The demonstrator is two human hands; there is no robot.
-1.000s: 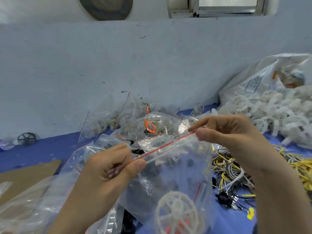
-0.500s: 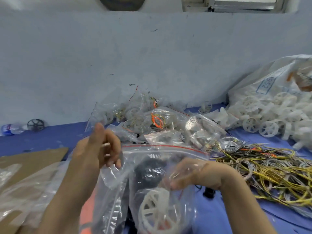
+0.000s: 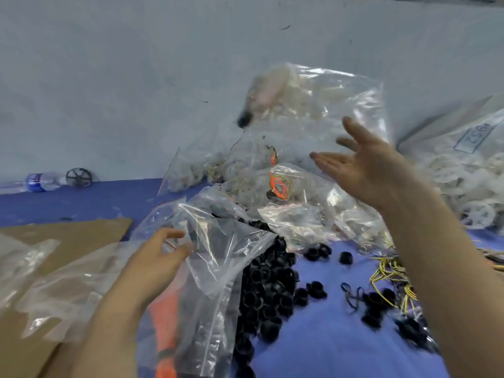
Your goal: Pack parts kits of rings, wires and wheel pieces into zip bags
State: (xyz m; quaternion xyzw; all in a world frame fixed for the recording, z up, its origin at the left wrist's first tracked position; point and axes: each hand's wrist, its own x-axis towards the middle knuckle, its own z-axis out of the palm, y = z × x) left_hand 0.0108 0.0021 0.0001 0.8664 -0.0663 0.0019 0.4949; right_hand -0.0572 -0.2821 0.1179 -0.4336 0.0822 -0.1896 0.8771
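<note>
A clear plastic zip bag packed with white wheel pieces and a dark part (image 3: 313, 105) is in the air in front of the pale grey wall (image 3: 109, 77). It is blurred and sits above the heap of filled clear zip bags (image 3: 272, 192) piled against that wall. The right hand (image 3: 365, 170) is raised just below and right of this bag, palm up and its fingers (image 3: 351, 126) spread straight and apart, gripping nothing. Lower left, the left hand (image 3: 155, 263) reaches onto a loose stack of empty clear zip bags with red seal lines (image 3: 218, 255). Its fingers are relaxed and slightly parted, the tips against the plastic, and no firm grip is visible. Beside these bags, a mound of small black plastic rings (image 3: 267, 287) spills over the blue surface (image 3: 313, 336), with a few rings scattered apart to the right. A tangle of yellow and grey wires (image 3: 390, 271) lies at the right edge, and behind it is a large translucent sack of white wheel pieces (image 3: 463, 159). A brown cardboard sheet (image 3: 76, 236) lies at the left. By the wall are a plastic water bottle on its side (image 3: 38, 181) and a black spoked wheel (image 3: 79, 177).
</note>
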